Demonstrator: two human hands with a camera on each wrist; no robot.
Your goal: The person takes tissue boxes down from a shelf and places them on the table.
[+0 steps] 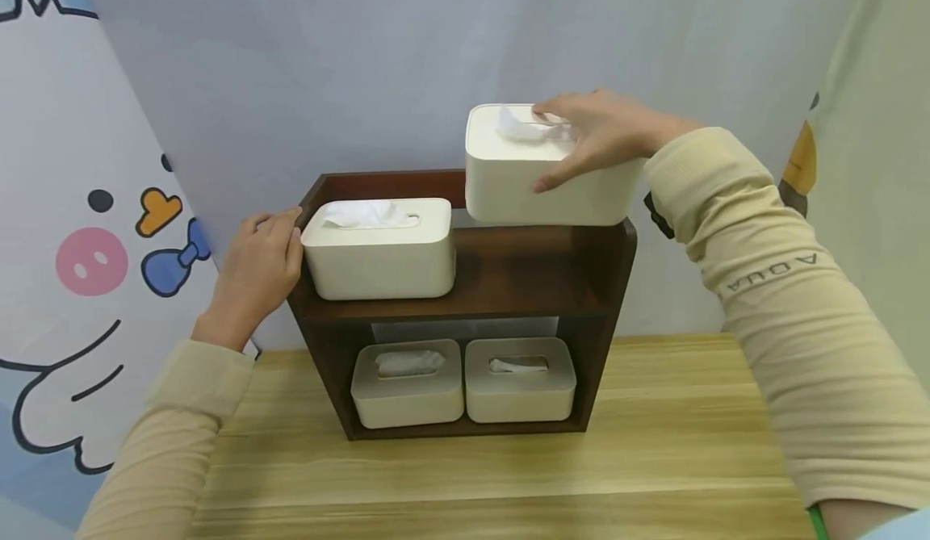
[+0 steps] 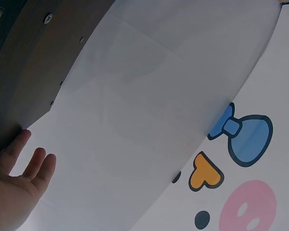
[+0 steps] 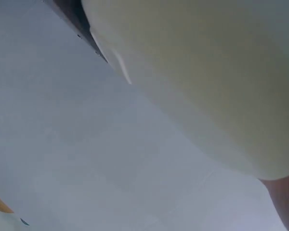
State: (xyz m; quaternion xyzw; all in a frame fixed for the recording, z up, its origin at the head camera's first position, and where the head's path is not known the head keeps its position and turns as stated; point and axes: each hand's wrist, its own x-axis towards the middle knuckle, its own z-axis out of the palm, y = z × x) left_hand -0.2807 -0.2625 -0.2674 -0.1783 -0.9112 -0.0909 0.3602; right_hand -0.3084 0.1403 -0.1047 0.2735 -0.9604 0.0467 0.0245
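Note:
My right hand grips a cream tissue box from above, thumb on its front face and fingers over the lid. The box is held over the right half of the upper shelf, and a tissue pokes from its slot. In the right wrist view the box fills the upper right, and most of that hand is hidden. My left hand touches the left side of the dark wooden rack, its fingers fairly straight in the left wrist view. Beside it, another tissue box stands on the upper shelf's left half.
Two more tissue boxes, a left one and a right one, stand side by side on the lower shelf. The rack stands on a wood-grain table in front of a pale curtain. A cartoon-printed cloth hangs at the left.

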